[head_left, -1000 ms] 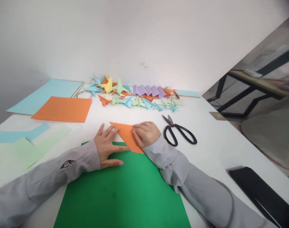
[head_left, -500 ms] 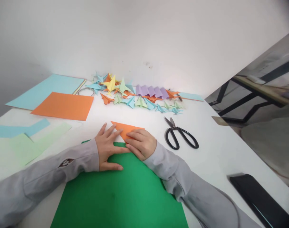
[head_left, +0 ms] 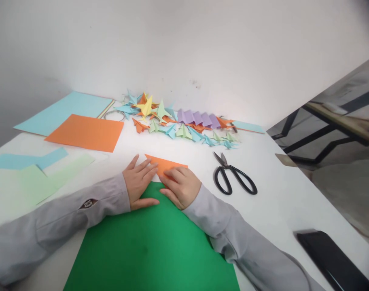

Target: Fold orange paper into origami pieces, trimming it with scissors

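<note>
A small piece of orange paper point(head_left: 163, 163), folded to a triangle shape, lies at the far edge of the green sheet point(head_left: 154, 242). My left hand point(head_left: 138, 180) rests flat with outstretched fingers, its fingertips on the paper's left side. On the right side of the same piece, my right hand point(head_left: 181, 184) has its fingers bent and close together, pressing or pinching the paper near its lower part. The fingers hide much of the paper's lower corner. Black-handled scissors point(head_left: 233, 173) lie partly spread to the right of my right hand.
Along the wall lie several small folded paper shapes point(head_left: 170, 131) and a pleated purple paper point(head_left: 198, 118). To the left are an orange sheet point(head_left: 87, 133), a light blue sheet point(head_left: 66, 109) and green offcuts point(head_left: 39, 184). A black flat object point(head_left: 333, 258) sits at the right.
My left hand's fingers have drawn closer together, the little finger pulling back from the green sheet. My right fingers are more bent over the orange paper. The view has shifted slightly.
</note>
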Available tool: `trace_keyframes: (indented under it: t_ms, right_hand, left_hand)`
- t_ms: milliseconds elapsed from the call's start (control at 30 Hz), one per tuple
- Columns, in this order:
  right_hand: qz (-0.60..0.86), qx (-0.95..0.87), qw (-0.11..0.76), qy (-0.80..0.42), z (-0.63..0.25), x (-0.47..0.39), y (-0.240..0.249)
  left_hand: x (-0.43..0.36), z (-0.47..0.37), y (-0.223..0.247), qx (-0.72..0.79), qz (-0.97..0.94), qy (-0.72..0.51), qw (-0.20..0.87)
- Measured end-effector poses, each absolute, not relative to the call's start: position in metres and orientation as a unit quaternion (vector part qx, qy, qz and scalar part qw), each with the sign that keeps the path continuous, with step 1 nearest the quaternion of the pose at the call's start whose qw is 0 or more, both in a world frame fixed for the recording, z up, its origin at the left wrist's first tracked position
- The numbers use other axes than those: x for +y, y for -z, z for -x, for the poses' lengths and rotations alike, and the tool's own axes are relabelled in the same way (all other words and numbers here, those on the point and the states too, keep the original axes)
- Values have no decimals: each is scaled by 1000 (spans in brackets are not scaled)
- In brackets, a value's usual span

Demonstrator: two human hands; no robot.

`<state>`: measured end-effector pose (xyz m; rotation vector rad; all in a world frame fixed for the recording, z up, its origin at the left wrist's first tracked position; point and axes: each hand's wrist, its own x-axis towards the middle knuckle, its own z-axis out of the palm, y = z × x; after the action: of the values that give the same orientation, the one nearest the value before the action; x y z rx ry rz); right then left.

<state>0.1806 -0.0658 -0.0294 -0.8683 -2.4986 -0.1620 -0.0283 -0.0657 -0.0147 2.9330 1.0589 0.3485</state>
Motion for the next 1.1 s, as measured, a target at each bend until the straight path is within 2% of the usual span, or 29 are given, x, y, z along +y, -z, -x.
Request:
trace_keyframes:
  t_ms: [300, 667, 1100]
  right_hand:
    - [404, -884, 227, 58, -171, -61, 27]
    - [418, -894, 163, -9, -157, -63, 15]
    - [431, -893, 127, 24, -159, -66, 13]
  left_hand:
    - [-44, 14, 14, 401, -908, -113, -33]
    - [-28, -16, 6, 465, -881, -78, -35]
    - [-12, -16, 3, 480, -876, -43, -27]
